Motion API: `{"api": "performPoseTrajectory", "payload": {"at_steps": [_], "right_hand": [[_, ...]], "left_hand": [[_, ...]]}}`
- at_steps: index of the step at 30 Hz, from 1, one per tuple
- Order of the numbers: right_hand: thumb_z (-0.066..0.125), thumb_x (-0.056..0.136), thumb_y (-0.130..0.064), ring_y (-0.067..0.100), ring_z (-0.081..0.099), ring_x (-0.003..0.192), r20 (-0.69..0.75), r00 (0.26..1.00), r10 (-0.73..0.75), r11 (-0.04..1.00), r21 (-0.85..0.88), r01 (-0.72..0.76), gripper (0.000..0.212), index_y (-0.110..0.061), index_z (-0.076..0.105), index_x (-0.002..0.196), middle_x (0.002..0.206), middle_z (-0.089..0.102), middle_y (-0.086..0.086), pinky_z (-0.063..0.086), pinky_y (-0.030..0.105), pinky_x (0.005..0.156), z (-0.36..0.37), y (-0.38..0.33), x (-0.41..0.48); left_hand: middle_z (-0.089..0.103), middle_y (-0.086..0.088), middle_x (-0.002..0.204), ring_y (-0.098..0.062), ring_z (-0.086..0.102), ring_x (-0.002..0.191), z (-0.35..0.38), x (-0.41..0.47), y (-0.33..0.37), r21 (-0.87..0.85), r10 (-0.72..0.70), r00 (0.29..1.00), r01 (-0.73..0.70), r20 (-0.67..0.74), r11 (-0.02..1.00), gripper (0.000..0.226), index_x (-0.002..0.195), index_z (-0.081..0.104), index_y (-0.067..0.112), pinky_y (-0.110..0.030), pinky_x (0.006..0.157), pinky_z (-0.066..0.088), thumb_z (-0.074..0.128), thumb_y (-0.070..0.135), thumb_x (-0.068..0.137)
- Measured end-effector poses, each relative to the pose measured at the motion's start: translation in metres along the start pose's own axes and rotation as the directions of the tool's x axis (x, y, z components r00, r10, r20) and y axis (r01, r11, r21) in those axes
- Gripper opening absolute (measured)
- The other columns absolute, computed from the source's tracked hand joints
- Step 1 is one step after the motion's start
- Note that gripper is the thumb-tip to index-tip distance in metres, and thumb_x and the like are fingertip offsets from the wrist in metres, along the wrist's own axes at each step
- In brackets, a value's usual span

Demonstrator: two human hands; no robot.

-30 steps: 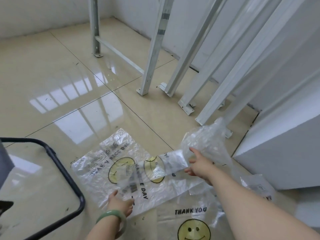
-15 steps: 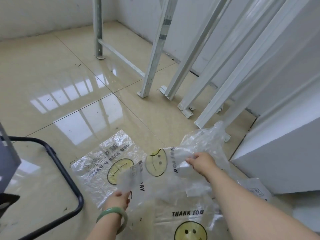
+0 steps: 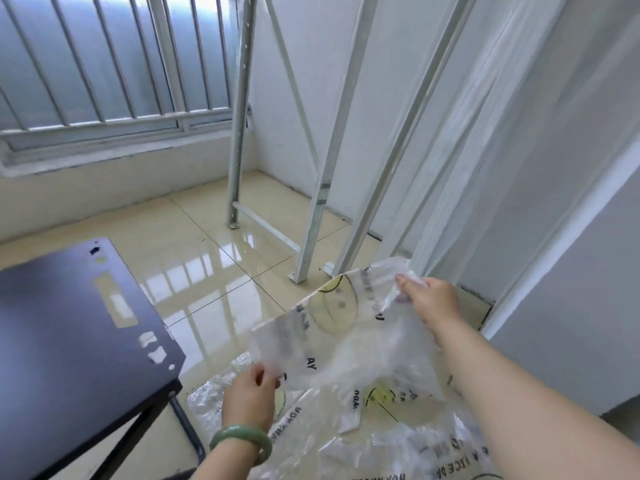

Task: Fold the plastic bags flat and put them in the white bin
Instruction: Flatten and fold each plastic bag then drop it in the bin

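Head view, nearest first: a heap of loose plastic bags (image 3: 408, 445) lies on the floor at the bottom edge. They are thin clear film, wrinkled and overlapping, printed with yellow smiley faces and black lettering too blurred to read fully. A smooth, glossy green bangle (image 3: 240, 441) circles the left wrist. Just above it, the left hand (image 3: 251, 396) has its fingers curled, with thumb and fingertips pinching the lower left corner of the held bag (image 3: 346, 341).

That bag is off the floor, above the heap, spread as a slack, creased sheet that slants up from the left hand to the right. A pale yellow smiley and dark letters show through its translucent film. The right hand (image 3: 429, 299), higher and farther out, pinches the bag's upper right edge, and a crumpled tuft of film bunches up past its fingers. So the bag hangs between the two grips, with most of it sagging below the right hand.

Left of the hands stands a dark table (image 3: 69, 341) with a flat matte top, chipped along its edge, on black legs. Beyond is the floor (image 3: 207, 244) of glossy beige tiles with bright reflections. Farther back, white metal frame posts (image 3: 239, 133), some perforated, lean against a white wall. A barred window (image 3: 104, 64) lies behind them on the left.
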State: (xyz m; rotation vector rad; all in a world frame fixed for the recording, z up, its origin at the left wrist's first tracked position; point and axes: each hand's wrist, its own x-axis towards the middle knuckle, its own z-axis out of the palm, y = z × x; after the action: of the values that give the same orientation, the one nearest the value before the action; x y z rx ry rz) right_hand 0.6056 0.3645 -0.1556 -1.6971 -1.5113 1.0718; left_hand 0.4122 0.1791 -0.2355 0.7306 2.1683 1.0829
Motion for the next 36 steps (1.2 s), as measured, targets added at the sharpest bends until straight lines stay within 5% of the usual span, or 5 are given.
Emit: {"api": "performPoseTrajectory", "payload": {"at_steps": [11, 16, 20, 25, 36], "right_hand": [[0.062, 0.087, -0.045, 0.023, 0.056, 0.058, -0.101, 0.925, -0.365, 0.916, 0.138, 0.377, 0.045, -0.007, 0.063, 0.064, 0.057, 0.059, 0.003, 0.042, 0.027, 0.058, -0.059, -0.177, -0.122], [0.059, 0.086, -0.049, 0.03, 0.053, 0.112, -0.136, 0.832, -0.538, 0.843, -0.108, 0.527, 0.049, -0.014, 0.055, 0.12, 0.113, 0.063, 0.011, 0.041, 0.034, 0.088, -0.044, -0.233, -0.191], [0.056, 0.084, -0.054, 0.026, 0.014, 0.142, 0.123, 0.671, -0.732, 0.56, -0.452, 0.694, 0.077, -0.029, 0.02, 0.148, 0.153, 0.025, 0.007, 0.017, 0.042, 0.112, -0.009, -0.254, -0.263], [0.055, 0.078, -0.068, 0.016, -0.009, 0.146, 0.48, 0.449, -0.754, 0.33, -0.315, 0.89, 0.095, -0.033, 0.006, 0.151, 0.16, 0.0, -0.004, -0.005, 0.041, 0.116, 0.047, -0.267, -0.346], [0.058, 0.091, -0.023, 0.021, 0.065, 0.095, 0.182, 0.471, -0.863, 0.492, 0.095, 0.866, 0.026, -0.011, 0.068, 0.112, 0.1, 0.072, 0.007, 0.048, 0.025, 0.081, 0.091, -0.316, -0.408]], "left_hand": [[0.063, -0.002, 0.057, -0.019, 0.056, 0.056, -0.165, -0.088, 0.078, -0.056, 0.285, 0.934, -0.303, -0.216, 0.951, 0.043, 0.058, 0.06, 0.014, -0.028, 0.056, 0.042, 0.045, 0.025, 0.097], [0.045, 0.0, 0.045, -0.021, 0.04, 0.047, -0.26, -0.113, 0.102, -0.049, 0.293, 0.863, -0.342, -0.41, 0.939, 0.052, 0.049, 0.045, 0.012, -0.031, 0.051, 0.028, 0.042, 0.028, 0.098], [0.04, -0.001, 0.042, -0.023, 0.037, 0.048, -0.327, -0.128, 0.124, -0.065, 0.291, 0.777, -0.391, -0.559, 0.918, 0.057, 0.045, 0.044, 0.013, -0.031, 0.053, 0.029, 0.045, 0.037, 0.097], [0.043, -0.003, 0.045, -0.022, 0.041, 0.049, -0.38, -0.155, 0.145, 0.058, 0.401, 0.688, -0.464, -0.606, 0.884, 0.055, 0.046, 0.047, 0.014, -0.029, 0.052, 0.03, 0.042, 0.035, 0.097], [0.059, 0.016, 0.068, -0.003, 0.055, 0.055, -0.466, -0.204, 0.129, 0.529, 0.866, 0.322, -0.692, -0.383, 0.492, 0.039, 0.048, 0.06, 0.024, -0.006, 0.056, 0.038, 0.063, 0.031, 0.086]]}}
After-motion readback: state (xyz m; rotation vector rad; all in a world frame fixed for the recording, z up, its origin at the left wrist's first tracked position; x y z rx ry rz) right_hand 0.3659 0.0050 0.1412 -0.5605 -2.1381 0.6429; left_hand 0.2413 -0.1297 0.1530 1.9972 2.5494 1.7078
